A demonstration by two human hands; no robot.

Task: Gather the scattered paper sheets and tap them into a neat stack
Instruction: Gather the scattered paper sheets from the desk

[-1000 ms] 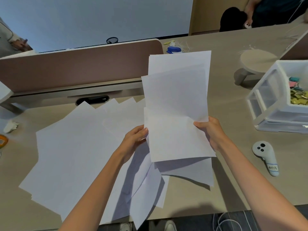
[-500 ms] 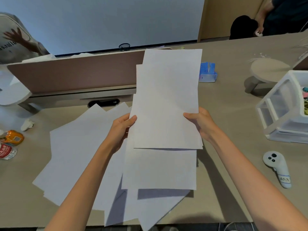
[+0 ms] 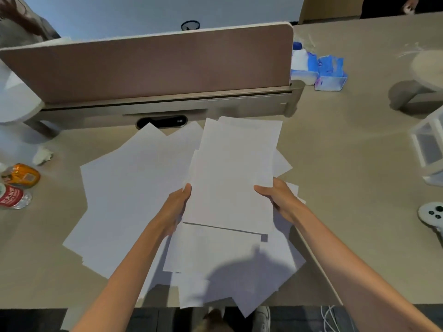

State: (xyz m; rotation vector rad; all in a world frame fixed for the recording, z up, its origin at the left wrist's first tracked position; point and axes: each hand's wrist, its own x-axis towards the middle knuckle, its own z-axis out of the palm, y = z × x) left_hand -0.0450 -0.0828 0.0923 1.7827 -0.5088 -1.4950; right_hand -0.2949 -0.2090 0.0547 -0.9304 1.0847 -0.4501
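A: Which step? 
B: Gathering. Left hand (image 3: pixel 176 207) and right hand (image 3: pixel 278 200) pinch the uneven white paper bundle (image 3: pixel 230 183) above loose sheets (image 3: pixel 129 200) on the beige surface (image 3: pixel 347 188).
A: Next? 
B: Probably collect the rest, then tap.

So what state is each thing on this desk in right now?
Left hand: gripping the held sheets' left edge.
Right hand: gripping their right edge.
Held bundle of white paper sheets: lifted, edges uneven.
Loose white paper sheets: scattered flat, overlapping, some overhanging the near edge.
Beige desk: cluttered.
Crumpled white tissue: balled up.
Red-labelled plastic bottle: lying on its side.
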